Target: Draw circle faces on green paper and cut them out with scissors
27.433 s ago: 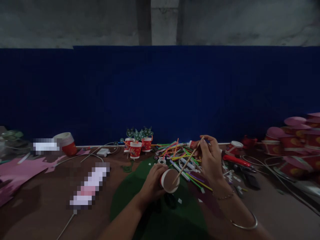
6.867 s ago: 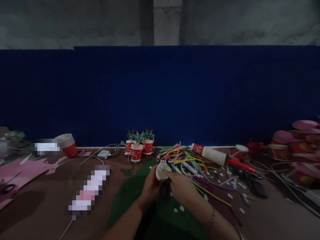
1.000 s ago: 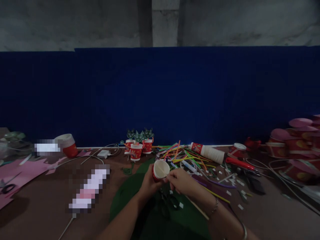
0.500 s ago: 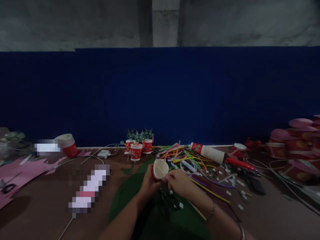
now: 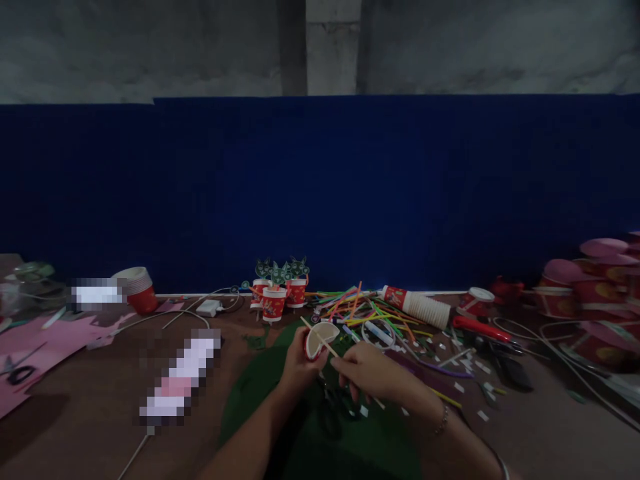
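Over the green mat (image 5: 295, 427), my left hand (image 5: 298, 360) grips a red-and-white paper cup (image 5: 316, 343) whose rim is squeezed out of round. The cup's opening is turned up toward me. Pinched in my right hand (image 5: 369, 368) is a thin wooden stick (image 5: 327, 346) that runs across the cup's mouth. Its tip shows past the far left rim; whether it passes through the cup wall I cannot tell. The stick's other end comes out below my right palm. Dark-handled scissors (image 5: 327, 408) lie on the mat beneath my hands.
Three decorated cups (image 5: 275, 303) stand at the back. Colourful pipe cleaners (image 5: 350, 303), a row of nested cups (image 5: 425, 309) and a red-handled tool (image 5: 480, 328) lie to the right. Pink paper (image 5: 55, 340) with scissors (image 5: 20, 375) is at left. Finished-looking red cups (image 5: 555, 300) crowd the far right.
The stick has pushed further up and left, so its tip now shows beyond the cup's far rim. The cup's mouth has been squeezed narrower. My right hand has shifted slightly right.
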The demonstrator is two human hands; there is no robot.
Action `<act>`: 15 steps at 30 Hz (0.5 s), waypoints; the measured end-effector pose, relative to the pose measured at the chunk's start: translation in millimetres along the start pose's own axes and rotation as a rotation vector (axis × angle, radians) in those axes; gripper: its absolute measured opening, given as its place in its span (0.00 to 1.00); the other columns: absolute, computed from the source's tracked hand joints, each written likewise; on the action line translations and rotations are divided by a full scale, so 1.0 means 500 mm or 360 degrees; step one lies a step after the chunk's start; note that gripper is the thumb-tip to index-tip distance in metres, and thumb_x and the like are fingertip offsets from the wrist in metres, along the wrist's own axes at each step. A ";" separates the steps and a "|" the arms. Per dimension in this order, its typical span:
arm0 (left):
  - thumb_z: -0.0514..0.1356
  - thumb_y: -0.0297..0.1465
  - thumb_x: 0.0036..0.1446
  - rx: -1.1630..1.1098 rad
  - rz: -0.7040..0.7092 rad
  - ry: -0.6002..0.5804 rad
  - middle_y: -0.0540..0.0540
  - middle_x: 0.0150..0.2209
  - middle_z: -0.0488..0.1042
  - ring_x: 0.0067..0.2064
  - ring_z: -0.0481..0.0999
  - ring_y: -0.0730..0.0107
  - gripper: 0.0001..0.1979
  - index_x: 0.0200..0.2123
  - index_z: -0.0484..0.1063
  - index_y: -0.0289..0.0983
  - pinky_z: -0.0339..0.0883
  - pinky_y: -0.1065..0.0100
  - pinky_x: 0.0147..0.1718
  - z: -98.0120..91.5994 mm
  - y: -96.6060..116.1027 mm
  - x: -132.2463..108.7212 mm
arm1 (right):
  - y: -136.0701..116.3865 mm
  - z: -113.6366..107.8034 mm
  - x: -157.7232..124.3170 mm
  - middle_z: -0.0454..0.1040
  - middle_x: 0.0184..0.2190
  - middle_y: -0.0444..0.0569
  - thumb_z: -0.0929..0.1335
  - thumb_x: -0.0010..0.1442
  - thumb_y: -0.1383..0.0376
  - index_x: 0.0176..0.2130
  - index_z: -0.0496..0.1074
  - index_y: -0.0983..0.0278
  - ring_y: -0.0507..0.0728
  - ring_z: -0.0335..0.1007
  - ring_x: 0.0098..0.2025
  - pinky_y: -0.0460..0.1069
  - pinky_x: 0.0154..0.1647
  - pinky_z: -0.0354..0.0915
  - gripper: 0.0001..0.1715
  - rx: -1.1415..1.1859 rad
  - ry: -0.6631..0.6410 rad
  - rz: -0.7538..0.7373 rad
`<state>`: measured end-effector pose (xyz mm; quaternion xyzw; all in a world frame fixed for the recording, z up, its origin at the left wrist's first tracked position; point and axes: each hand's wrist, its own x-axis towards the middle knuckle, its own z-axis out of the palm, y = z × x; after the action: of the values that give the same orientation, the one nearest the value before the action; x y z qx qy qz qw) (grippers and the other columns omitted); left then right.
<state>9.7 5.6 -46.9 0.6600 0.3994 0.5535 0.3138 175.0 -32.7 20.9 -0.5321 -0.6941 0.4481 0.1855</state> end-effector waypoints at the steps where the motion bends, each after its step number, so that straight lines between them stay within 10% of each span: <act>1: 0.64 0.31 0.43 -0.0022 -0.0011 0.0039 0.49 0.34 0.71 0.34 0.71 0.68 0.19 0.39 0.64 0.37 0.65 0.68 0.34 0.000 -0.002 0.001 | -0.003 -0.006 -0.008 0.68 0.11 0.44 0.59 0.60 0.53 0.20 0.70 0.66 0.46 0.55 0.09 0.41 0.11 0.52 0.26 -0.0008 -0.0048 0.0015; 12: 0.62 0.36 0.49 -0.0137 0.0059 -0.0330 0.45 0.37 0.71 0.37 0.71 0.65 0.16 0.40 0.66 0.36 0.66 0.66 0.38 0.012 0.051 -0.020 | -0.009 -0.030 -0.003 0.63 0.09 0.43 0.55 0.62 0.50 0.17 0.69 0.65 0.47 0.55 0.10 0.43 0.13 0.53 0.33 0.0055 -0.0075 -0.0054; 15: 0.63 0.36 0.47 -0.0234 0.0030 -0.0387 0.44 0.39 0.71 0.39 0.71 0.63 0.20 0.43 0.67 0.36 0.67 0.65 0.39 0.015 0.062 -0.024 | 0.002 -0.065 0.012 0.57 0.07 0.41 0.56 0.61 0.48 0.13 0.65 0.65 0.47 0.52 0.11 0.43 0.15 0.51 0.36 0.0136 0.0414 -0.0001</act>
<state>21.8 -19.8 -27.6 0.7011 0.3106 0.5002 0.4023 197.2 -13.6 35.9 -0.5769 -0.6446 0.4045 0.2966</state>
